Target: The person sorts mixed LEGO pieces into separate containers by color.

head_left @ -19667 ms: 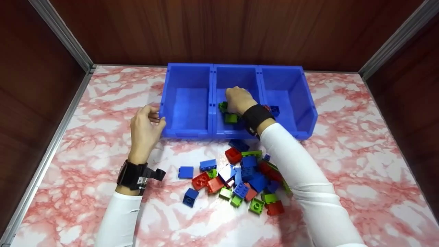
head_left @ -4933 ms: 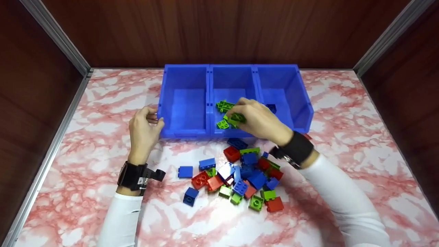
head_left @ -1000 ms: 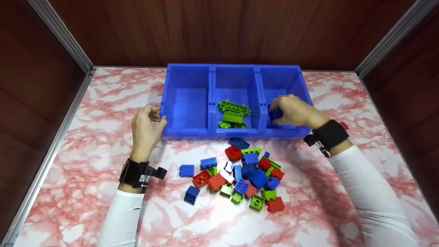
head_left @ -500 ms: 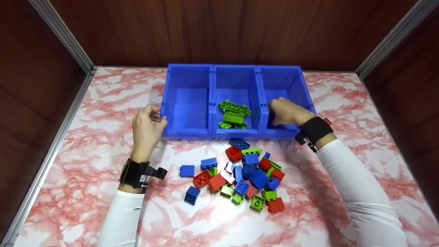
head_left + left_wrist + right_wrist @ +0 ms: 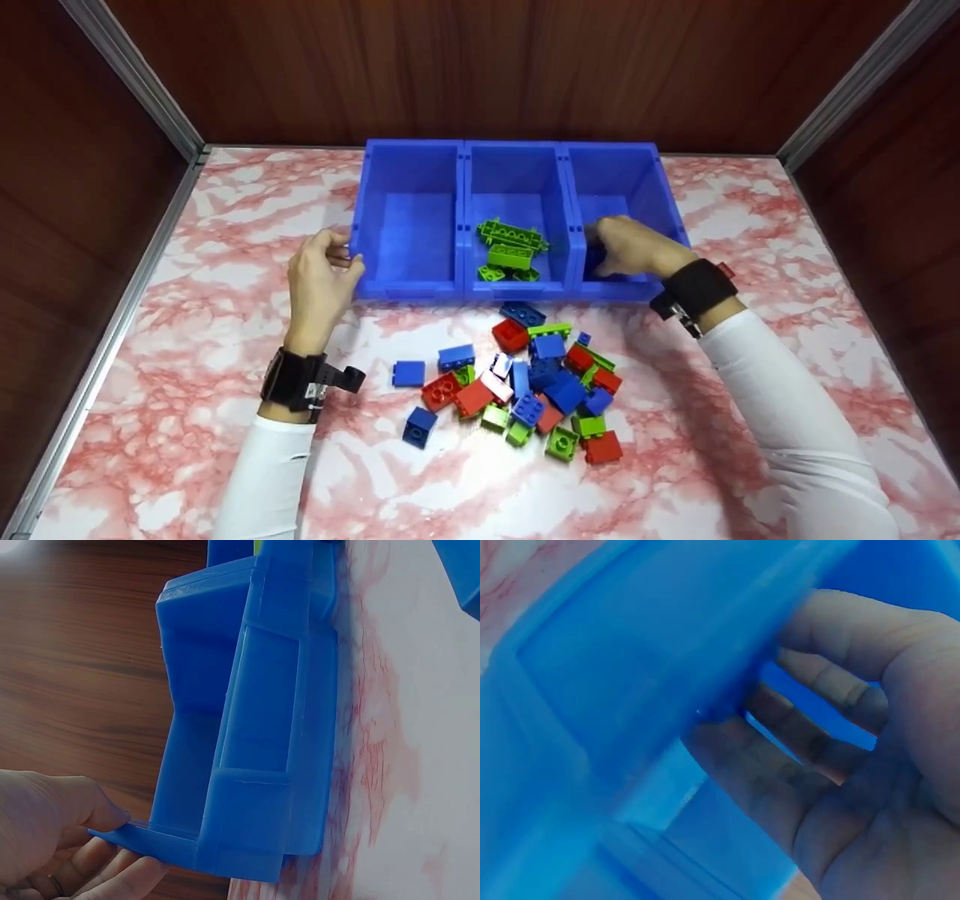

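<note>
Three joined blue bins (image 5: pixel 409 292) stand at the back of the table. My left hand (image 5: pixel 321 279) pinches the left bin's outer side rim; in the left wrist view the thumb lies on top of the rim and the fingers under it. My right hand (image 5: pixel 634 247) is down inside the right bin, its curled fingers and thumb on a dark blue toy brick (image 5: pixel 724 706), mostly hidden by the front wall and the fingers. Several green bricks (image 5: pixel 510 256) lie in the middle bin. The left bin's visible floor is bare.
In front of the bins lies a loose pile of red, green and blue bricks (image 5: pixel 564 390). Apart from it, to the left, are two blue bricks, one square-on (image 5: pixel 409 373) and one tilted (image 5: pixel 419 427). Dark wood panels (image 5: pixel 510 67) enclose the table's back and sides.
My right hand has gone from the middle bin to the right bin and lowered a dark blue brick there. The middle bin holds more green bricks than before. My left hand keeps its grip.
</note>
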Demonstrator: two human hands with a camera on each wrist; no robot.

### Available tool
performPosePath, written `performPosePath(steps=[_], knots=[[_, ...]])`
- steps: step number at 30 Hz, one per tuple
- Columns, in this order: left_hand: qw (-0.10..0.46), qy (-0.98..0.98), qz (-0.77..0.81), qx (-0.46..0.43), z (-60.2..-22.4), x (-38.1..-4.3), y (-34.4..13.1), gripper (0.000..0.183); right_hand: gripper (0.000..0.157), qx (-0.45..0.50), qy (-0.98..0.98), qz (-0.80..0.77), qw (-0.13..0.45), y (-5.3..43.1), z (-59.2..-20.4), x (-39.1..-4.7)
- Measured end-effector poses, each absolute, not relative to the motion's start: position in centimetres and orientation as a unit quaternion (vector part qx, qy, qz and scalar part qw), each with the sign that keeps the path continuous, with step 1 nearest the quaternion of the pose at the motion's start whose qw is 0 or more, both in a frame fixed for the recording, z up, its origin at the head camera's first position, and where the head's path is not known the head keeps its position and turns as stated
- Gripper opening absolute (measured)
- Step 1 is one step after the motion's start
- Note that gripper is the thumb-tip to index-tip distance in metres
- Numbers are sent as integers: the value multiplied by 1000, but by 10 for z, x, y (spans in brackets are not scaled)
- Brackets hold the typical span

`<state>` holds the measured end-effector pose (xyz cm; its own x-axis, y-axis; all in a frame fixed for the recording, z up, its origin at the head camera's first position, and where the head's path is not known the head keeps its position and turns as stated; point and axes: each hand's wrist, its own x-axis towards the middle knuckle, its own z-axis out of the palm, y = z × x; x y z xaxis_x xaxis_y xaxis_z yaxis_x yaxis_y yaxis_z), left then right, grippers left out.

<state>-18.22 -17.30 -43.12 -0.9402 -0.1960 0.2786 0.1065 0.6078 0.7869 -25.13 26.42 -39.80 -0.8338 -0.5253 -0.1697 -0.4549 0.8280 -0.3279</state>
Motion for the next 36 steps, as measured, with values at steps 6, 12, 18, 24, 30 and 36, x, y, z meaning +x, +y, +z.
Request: performPosePath(steps=[6,12,18,24,30,36], knots=[[165,-880,-444,28,-431,-182,-173,28,38,-290,941,-146,95,270,-372,-235],[167,-880,-445,31,-432,-182,-174,28,42,-313,942,-115,38,269,-349,-203],[168,-878,-447,26,-433,-182,-173,28,46,-381,916,-123,-8,262,-345,-157],[164,-879,-448,26,-432,-183,-172,29,44,-441,887,-138,0,252,-360,-117],[161,-879,-448,25,-432,-183,-172,28,28,-451,880,-135,65,248,-377,-86],[168,-878,-447,27,-432,-182,-172,27,24,-455,880,-100,98,244,-396,-68]])
